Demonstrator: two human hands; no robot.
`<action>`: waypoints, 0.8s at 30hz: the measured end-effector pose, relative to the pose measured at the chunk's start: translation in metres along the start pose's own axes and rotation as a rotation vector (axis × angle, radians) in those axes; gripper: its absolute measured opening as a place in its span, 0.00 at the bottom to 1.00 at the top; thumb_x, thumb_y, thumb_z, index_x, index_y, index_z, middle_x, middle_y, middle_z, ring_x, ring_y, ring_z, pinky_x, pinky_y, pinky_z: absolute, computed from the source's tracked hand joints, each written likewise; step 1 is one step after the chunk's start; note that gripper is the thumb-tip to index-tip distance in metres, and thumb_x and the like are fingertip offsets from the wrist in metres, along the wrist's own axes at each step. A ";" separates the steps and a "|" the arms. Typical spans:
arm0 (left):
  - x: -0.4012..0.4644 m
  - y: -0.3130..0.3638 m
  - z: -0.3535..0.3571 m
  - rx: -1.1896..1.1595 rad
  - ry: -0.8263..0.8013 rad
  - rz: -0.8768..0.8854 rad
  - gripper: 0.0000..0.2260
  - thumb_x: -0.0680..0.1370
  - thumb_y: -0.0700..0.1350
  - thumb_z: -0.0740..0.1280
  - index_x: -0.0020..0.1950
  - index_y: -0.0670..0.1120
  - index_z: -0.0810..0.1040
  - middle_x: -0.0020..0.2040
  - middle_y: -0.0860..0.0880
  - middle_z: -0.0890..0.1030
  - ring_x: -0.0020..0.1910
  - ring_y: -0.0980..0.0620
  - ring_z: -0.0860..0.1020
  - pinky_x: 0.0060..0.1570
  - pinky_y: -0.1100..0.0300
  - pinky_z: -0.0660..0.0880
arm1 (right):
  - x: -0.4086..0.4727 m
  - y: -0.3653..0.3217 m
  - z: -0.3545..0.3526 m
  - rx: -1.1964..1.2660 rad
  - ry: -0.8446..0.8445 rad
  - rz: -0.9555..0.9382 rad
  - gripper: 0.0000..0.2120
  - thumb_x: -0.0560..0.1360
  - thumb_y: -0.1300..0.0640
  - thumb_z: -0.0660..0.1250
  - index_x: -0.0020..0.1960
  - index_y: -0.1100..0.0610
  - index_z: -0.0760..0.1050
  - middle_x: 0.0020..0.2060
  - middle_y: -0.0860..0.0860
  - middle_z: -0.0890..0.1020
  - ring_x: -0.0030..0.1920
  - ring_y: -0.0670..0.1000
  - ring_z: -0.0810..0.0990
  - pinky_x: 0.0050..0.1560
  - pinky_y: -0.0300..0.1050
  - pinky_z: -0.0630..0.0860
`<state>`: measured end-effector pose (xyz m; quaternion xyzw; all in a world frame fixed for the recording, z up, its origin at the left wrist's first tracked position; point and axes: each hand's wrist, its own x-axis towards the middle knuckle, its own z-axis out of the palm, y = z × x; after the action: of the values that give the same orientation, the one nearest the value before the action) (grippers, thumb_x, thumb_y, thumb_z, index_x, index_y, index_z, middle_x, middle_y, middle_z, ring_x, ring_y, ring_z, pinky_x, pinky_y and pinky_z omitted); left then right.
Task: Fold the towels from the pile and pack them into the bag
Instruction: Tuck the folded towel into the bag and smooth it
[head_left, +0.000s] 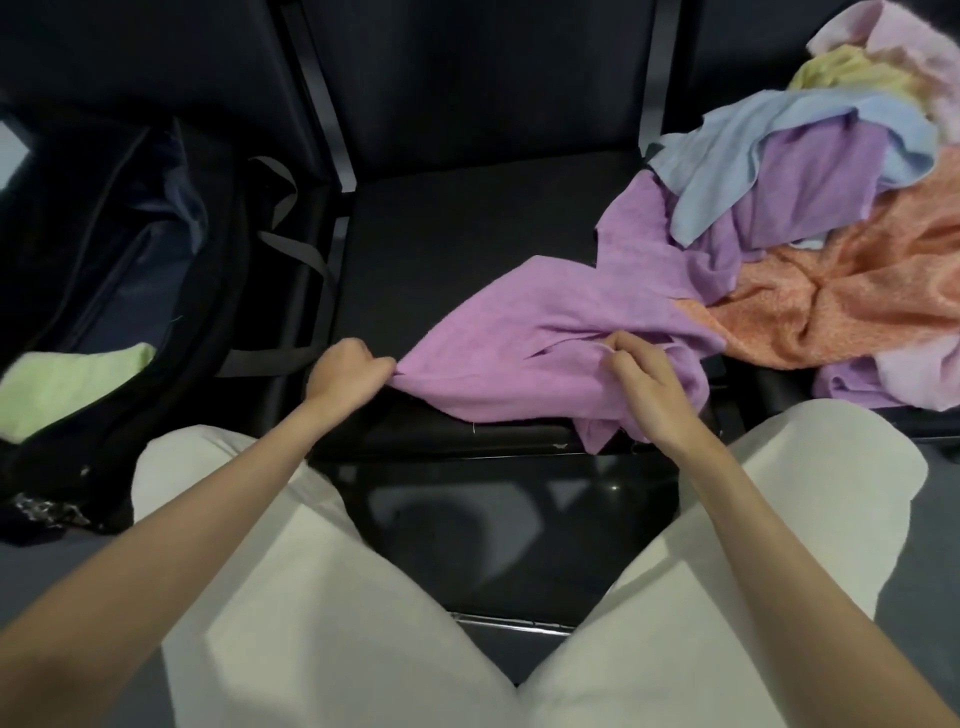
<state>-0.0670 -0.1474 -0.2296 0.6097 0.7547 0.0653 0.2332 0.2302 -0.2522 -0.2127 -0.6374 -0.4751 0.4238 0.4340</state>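
While both hands are busy with it, the purple towel (524, 358) lies spread and rumpled across the front of the black seat (441, 249), one corner drooping over the seat's front edge. Only the head view to go on here.

Left hand (345, 371) has its fingers curled tight, pinching the towel's left corner, so the cloth pulls into a little point right at the fingertips. Right hand (644, 387) sits further along the same towel, thumb and forefinger nipping a fold near the top of the bunched part, the other fingers loosely bent and resting on the fabric below. Between the two hands the towel is fairly taut along its near edge and wrinkled above that.

Just past the right fingers, up and to the right, is the pile (810, 208): an orange towel (841, 306) touching the purple one, another purple one, a light blue towel (779, 156) draped over that, then yellow and pale pink at the far top. They're all crumpled together.

Well off to the left of the left fingers sits the black bag (130, 270), open, straps hanging toward the seat. A green towel (67, 384) lies inside it, looking flat and folded.

Both knees in white trousers (322, 597) fill the bottom of the view.
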 end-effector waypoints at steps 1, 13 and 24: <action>-0.002 0.009 0.003 0.009 0.003 0.053 0.09 0.71 0.45 0.68 0.41 0.39 0.78 0.41 0.43 0.80 0.42 0.44 0.78 0.40 0.54 0.72 | -0.002 0.000 -0.002 -0.001 0.016 0.005 0.08 0.80 0.63 0.57 0.45 0.54 0.72 0.39 0.40 0.74 0.39 0.29 0.72 0.42 0.20 0.64; -0.007 0.200 0.073 -0.083 -0.265 1.078 0.12 0.76 0.47 0.71 0.58 0.46 0.80 0.56 0.49 0.78 0.52 0.55 0.76 0.50 0.69 0.71 | 0.003 0.027 -0.029 -0.072 0.102 0.271 0.10 0.75 0.64 0.57 0.41 0.70 0.72 0.36 0.55 0.71 0.37 0.49 0.67 0.35 0.45 0.63; 0.015 0.229 0.099 0.083 -0.278 1.075 0.12 0.72 0.53 0.72 0.48 0.46 0.79 0.45 0.51 0.80 0.43 0.53 0.76 0.45 0.57 0.74 | 0.007 0.030 -0.042 -0.040 0.165 0.187 0.11 0.74 0.66 0.60 0.34 0.61 0.73 0.28 0.50 0.71 0.30 0.44 0.67 0.30 0.34 0.64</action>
<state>0.1775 -0.0952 -0.2337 0.9205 0.3015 0.0641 0.2401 0.2790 -0.2568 -0.2316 -0.7202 -0.3846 0.3992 0.4172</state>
